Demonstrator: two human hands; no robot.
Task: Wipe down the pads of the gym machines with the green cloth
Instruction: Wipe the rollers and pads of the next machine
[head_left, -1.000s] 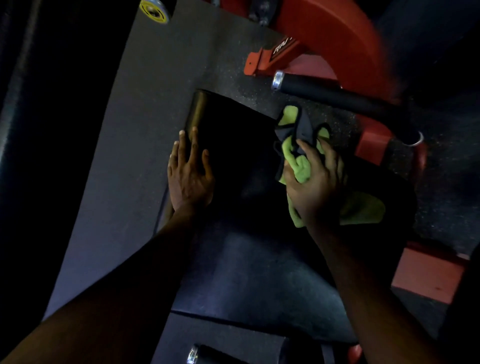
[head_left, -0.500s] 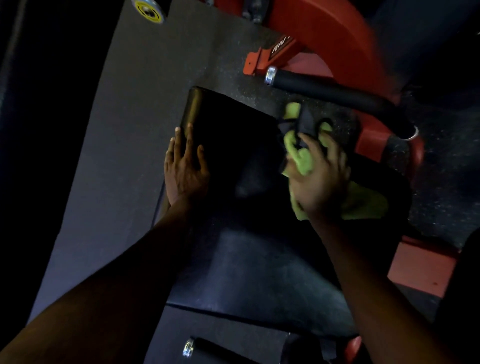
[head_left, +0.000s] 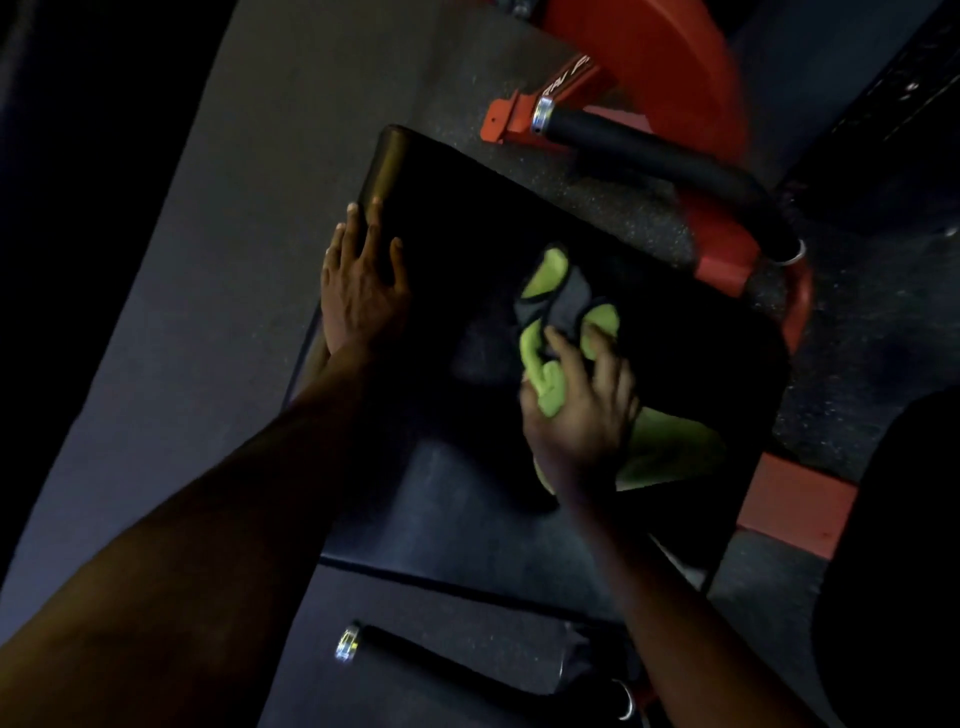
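Quick look at the seat pad (head_left: 467, 218). The right hand (head_left: 582, 410) has the green cloth (head_left: 540, 364) bunched up, fingers curled round it, pressing it down on the pad. Part of the cloth pokes out ahead of the fingertips and shows a grey side. A flatter green flap trails out from under the hand toward the pad's right edge.

Main change from a second ago: back then the front of the cloth was right up at the pad's far edge, almost under the upper handle (head_left: 649, 150). Now the hand and cloth have come back toward the near side, roughly mid-pad and a bit right of centre, with bare black pad between the cloth and the far edge. The grip on the cloth looks the same.

The left hand (head_left: 361, 291) hasn't really gone anywhere. It's still laid flat on the pad's left edge just short of the far-left corner, fingers straight and a little spread, holding nothing.

Around it: the red frame (head_left: 675, 67) sits beyond the far edge, blurry. A second handle (head_left: 415, 654) with a shiny end cap lies past the near edge, over the dark rubber floor (head_left: 260, 208). It's pretty dim overall, so the pad surface is hard to read.
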